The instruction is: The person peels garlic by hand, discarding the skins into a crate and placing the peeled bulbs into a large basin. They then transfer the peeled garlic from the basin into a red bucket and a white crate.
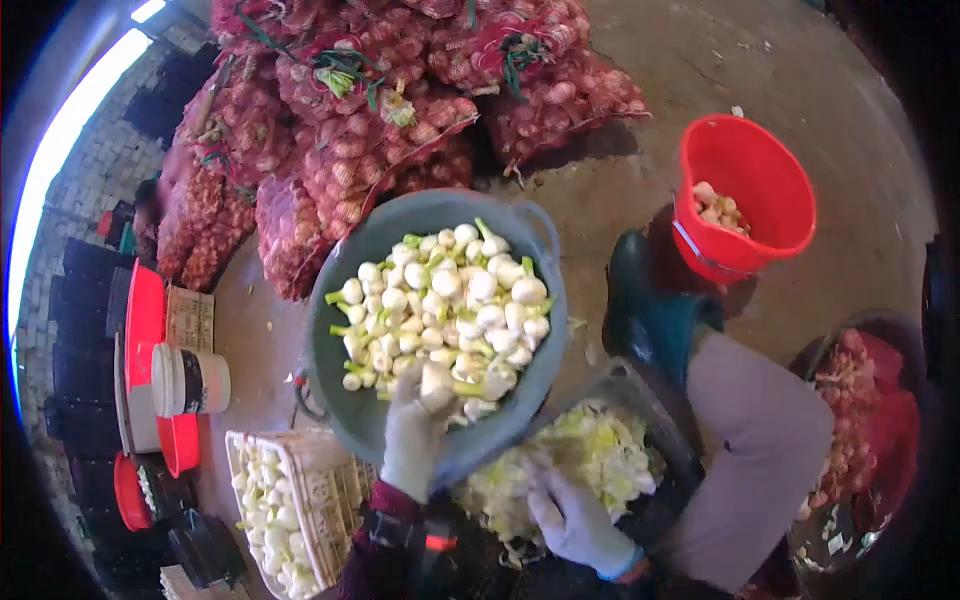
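My gloved left hand (414, 440) is closed round a white bulb (436, 386) at the near edge of the heap in a large grey-green tub (340, 400). Many peeled white bulbs (446, 285), some with green stems, fill the tub's middle. My gloved right hand (580, 522) is lower right, over a dark crate (680, 450) of pale yellow-green peelings (605, 455). Its fingers are bent and partly blurred, so whether they hold anything does not show.
Red net sacks of bulbs (350, 150) are piled behind the tub. A red bucket (745, 190) stands upper right, beyond my boot (640, 300). A white crate (325, 480) of bulbs is lower left; a basin (895, 440) with a red net lies far right.
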Tool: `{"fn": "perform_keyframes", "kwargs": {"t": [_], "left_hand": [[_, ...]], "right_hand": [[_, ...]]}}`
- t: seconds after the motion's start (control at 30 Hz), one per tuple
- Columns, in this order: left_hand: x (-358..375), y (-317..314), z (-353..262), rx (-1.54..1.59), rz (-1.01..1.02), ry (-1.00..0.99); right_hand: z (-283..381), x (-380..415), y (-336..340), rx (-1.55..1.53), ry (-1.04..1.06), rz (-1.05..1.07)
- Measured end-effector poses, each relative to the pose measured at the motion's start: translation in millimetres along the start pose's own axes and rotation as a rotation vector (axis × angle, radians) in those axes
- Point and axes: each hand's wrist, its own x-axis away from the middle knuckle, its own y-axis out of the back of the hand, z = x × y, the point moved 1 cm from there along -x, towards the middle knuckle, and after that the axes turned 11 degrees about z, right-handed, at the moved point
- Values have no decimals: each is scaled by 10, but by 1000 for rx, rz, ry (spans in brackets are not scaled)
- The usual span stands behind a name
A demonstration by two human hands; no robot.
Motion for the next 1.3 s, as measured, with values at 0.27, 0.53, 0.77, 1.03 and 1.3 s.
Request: {"fn": "perform_keyframes", "kwargs": {"t": [0.27, 0.53, 0.77, 1.03, 1.3], "left_hand": [[1842, -293, 548, 22, -115, -24], [2276, -348, 839, 53, -277, -25], [2325, -212, 870, -6, -264, 67], [2299, -269, 800, 9, -121, 83], [2279, -79, 977, 8, -137, 62]], "right_hand": [[155, 408, -226, 607, 109, 301], [-170, 658, -456, 618, 119, 402], [-7, 584, -103, 412, -28, 345], [-399, 438, -355, -20, -41, 205], [-284, 352, -439, 184, -35, 283]]}}
